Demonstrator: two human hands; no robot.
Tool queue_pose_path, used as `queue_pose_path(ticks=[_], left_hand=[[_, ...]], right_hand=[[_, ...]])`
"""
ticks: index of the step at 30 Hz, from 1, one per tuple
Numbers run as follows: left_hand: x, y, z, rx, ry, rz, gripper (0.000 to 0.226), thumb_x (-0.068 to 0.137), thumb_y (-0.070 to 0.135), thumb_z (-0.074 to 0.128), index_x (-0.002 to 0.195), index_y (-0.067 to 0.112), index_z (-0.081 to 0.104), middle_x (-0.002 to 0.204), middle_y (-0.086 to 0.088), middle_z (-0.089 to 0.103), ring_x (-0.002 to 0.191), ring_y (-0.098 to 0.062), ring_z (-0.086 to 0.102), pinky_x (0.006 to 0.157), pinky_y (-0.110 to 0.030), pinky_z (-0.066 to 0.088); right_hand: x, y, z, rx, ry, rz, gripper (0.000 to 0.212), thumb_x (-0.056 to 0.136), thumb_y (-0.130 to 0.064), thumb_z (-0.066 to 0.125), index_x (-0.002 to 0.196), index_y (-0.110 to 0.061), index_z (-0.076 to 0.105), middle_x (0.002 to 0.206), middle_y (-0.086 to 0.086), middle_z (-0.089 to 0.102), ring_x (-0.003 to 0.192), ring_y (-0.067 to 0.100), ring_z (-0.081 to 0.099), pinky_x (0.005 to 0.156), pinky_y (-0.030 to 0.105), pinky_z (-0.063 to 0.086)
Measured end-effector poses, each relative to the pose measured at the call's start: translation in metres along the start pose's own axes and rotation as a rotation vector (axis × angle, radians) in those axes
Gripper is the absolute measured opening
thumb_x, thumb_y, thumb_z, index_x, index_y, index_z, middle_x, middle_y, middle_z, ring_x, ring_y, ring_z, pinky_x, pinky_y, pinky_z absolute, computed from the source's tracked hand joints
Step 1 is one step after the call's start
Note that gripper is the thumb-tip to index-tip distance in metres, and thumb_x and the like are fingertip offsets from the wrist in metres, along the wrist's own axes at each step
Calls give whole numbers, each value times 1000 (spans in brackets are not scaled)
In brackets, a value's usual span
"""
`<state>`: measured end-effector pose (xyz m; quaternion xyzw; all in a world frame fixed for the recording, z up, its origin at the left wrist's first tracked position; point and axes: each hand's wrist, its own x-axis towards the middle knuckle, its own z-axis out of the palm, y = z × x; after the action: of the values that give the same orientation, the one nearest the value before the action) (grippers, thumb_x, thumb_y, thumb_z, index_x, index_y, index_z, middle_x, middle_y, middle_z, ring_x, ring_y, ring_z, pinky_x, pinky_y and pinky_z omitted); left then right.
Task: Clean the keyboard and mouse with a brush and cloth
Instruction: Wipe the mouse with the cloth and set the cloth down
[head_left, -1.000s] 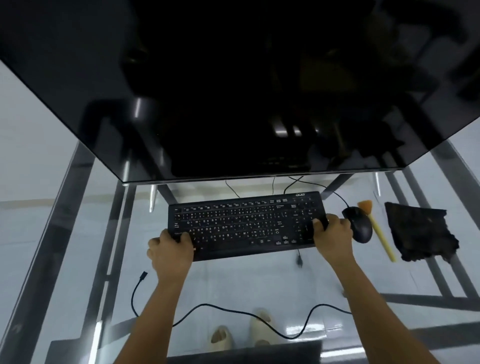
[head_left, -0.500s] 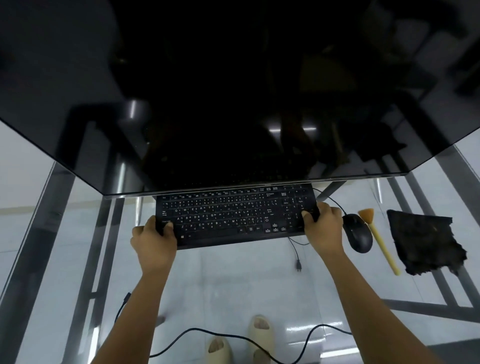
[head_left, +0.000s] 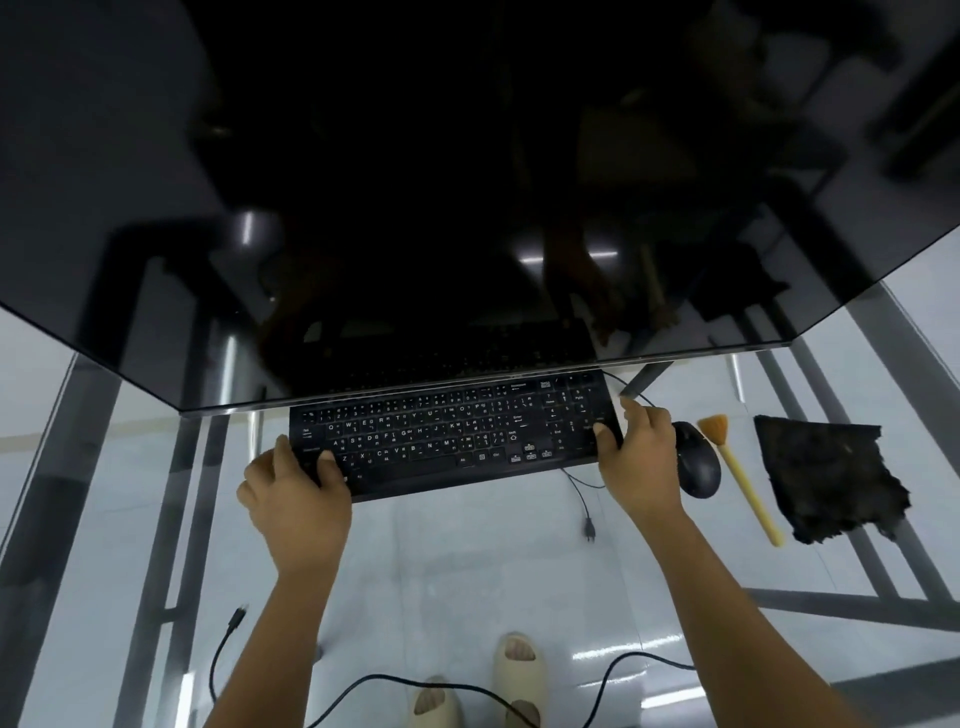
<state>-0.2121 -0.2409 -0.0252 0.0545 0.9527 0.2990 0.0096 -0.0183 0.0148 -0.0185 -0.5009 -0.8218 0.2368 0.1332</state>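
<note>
A black keyboard (head_left: 447, 434) lies on the glass table, its far edge tucked under the big dark monitor. My left hand (head_left: 293, 491) grips its near left corner, thumb on the keys. My right hand (head_left: 641, 449) grips its right end. Just right of that hand sits a black mouse (head_left: 698, 467). A brush (head_left: 740, 470) with orange bristles and a pale yellow handle lies right of the mouse. A dark crumpled cloth (head_left: 826, 473) lies furthest right.
The large black monitor (head_left: 467, 182) overhangs the far half of the glass table (head_left: 467, 551). Loose cables (head_left: 582, 493) run under the glass and across the floor. My feet in pale sandals (head_left: 514, 670) show below. Metal frame bars (head_left: 176, 519) cross the left and right.
Both hands have pushed the keyboard away from me, so its far edge now sits under the monitor. The mouse, brush and cloth have stayed in place.
</note>
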Motion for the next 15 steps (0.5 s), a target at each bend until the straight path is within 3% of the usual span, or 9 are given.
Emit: queue_pose_path(ticks=[3,5,10,15], left_hand=[[-28,24,9,-21,-10,257,48,91,18,56,133,-3,47,133,-25,46,123,-43,38,103,-55,35],[-46,46,22,-18,-108,426,52,92,27,47,135,-1,47,142,-20,43,133,-37,35,109,-53,30],[-95,100,58,85,-365,802,56,93,36,31,141,9,42,152,-6,34,141,-24,29,114,-48,23],[-121,120,87,198,-499,949,54,95,32,45,145,13,36,155,-4,27,144,-20,22,117,-46,16]], right_hand=[[-9,16,-16,-119,65,-50,49,88,-20,65,131,-1,50,121,21,55,112,38,51,93,49,47],[-12,31,-26,-161,99,-100,46,84,-14,68,126,0,54,115,20,57,111,40,52,90,53,48],[-17,62,-43,-220,116,-43,43,86,-10,65,128,-7,54,132,18,53,113,39,51,94,52,43],[-16,77,-45,-161,57,-60,44,90,-11,61,133,-8,52,136,19,50,112,38,51,94,48,47]])
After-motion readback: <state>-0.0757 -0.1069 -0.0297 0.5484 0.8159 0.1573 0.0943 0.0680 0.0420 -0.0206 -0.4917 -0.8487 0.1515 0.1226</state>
